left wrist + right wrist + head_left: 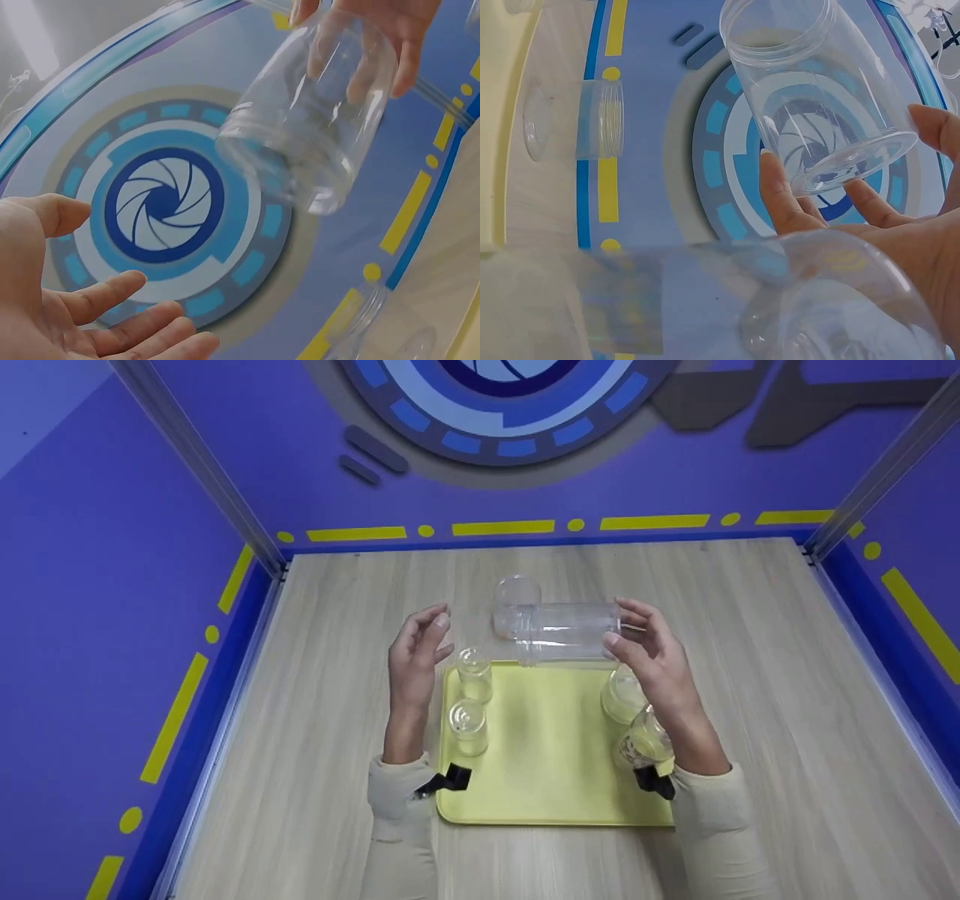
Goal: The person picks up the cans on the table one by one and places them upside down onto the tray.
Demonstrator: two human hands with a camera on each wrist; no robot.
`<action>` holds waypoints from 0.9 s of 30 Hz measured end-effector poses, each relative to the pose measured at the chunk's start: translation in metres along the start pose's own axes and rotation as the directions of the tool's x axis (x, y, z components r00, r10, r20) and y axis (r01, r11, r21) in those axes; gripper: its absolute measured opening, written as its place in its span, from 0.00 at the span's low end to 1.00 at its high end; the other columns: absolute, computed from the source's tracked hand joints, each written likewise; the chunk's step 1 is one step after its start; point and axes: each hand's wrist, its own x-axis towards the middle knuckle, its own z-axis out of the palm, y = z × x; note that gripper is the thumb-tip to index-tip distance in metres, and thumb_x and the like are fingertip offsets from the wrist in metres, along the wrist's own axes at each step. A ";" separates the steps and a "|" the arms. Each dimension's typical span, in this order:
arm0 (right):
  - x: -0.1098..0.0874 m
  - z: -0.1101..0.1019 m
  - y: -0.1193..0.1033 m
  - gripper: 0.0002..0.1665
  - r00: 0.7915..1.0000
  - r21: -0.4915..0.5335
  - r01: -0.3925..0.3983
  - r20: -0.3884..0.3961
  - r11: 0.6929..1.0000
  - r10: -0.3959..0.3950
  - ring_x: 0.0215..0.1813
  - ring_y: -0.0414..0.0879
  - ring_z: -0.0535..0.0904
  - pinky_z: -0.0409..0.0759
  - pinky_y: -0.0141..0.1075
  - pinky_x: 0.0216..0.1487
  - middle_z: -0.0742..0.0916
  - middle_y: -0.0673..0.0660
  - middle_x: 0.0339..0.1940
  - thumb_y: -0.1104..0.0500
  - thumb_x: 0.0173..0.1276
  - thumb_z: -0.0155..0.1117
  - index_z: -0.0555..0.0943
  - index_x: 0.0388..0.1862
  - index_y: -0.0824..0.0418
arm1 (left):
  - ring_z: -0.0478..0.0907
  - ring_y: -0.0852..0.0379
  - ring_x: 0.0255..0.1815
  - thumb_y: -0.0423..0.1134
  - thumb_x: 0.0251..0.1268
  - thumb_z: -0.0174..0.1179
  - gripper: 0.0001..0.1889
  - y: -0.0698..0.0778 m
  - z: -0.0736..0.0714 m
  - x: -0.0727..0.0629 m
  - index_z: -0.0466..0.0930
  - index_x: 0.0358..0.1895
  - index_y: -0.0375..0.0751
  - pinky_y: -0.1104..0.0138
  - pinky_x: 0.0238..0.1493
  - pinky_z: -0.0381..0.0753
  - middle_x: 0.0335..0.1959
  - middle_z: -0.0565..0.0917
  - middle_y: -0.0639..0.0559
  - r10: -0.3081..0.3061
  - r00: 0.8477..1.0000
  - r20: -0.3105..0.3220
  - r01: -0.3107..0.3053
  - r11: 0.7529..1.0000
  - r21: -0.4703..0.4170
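My right hand (660, 667) grips a large clear plastic jar (574, 630) by its base end. The jar lies sideways in the air above the far edge of the yellow tray (540, 780), its threaded, uncovered mouth facing left. In the right wrist view, fingers and thumb hold the base of that jar (825, 97). Left of the jar's mouth, my left hand (416, 660) is raised with nothing in it. Its fingers look relaxed and spread in the left wrist view, apart from the jar (315, 112).
Two small clear jars (474, 675) (469, 727) stand along the tray's left side. Two larger ones (622, 697) (646, 739) are at its right, partly behind my right hand. Beyond the tray stand another clear jar (600, 120) and a clear disc (536, 122). Blue walls (480, 502) enclose the table.
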 end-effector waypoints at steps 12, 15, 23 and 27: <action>0.000 -0.003 -0.007 0.34 1.000 -0.156 0.002 0.016 0.988 0.000 0.65 0.53 0.74 0.78 0.37 0.61 0.77 0.62 0.67 0.64 0.74 0.67 0.70 0.77 0.64 | 0.79 0.47 0.64 0.46 0.81 0.57 0.21 -0.016 -0.023 0.002 0.81 0.64 0.34 0.46 0.59 0.82 0.61 0.83 0.39 -0.042 0.994 -0.101 0.054 0.992 0.116; 0.000 -0.004 -0.008 0.34 1.000 -0.194 0.004 0.021 0.981 0.001 0.66 0.52 0.73 0.74 0.42 0.64 0.77 0.63 0.68 0.63 0.75 0.67 0.70 0.77 0.64 | 0.80 0.48 0.60 0.46 0.80 0.58 0.20 -0.025 -0.026 0.003 0.82 0.64 0.36 0.48 0.58 0.82 0.58 0.83 0.42 -0.068 0.990 -0.124 0.088 0.982 0.165; -0.002 -0.004 -0.014 0.36 0.999 -0.281 -0.006 0.040 0.960 0.018 0.65 0.50 0.74 0.71 0.50 0.67 0.78 0.60 0.68 0.58 0.74 0.70 0.71 0.78 0.61 | 0.80 0.46 0.63 0.48 0.78 0.61 0.21 -0.051 -0.033 0.005 0.83 0.64 0.38 0.50 0.64 0.76 0.59 0.84 0.43 -0.116 0.981 -0.152 0.162 0.927 0.338; -0.003 -0.004 -0.015 0.36 0.999 -0.299 0.004 0.052 0.954 0.013 0.65 0.50 0.74 0.73 0.48 0.66 0.79 0.60 0.68 0.58 0.74 0.71 0.71 0.77 0.61 | 0.78 0.43 0.65 0.48 0.76 0.63 0.22 -0.061 -0.035 0.007 0.83 0.64 0.38 0.49 0.66 0.75 0.62 0.83 0.41 -0.132 0.980 -0.146 0.181 0.898 0.402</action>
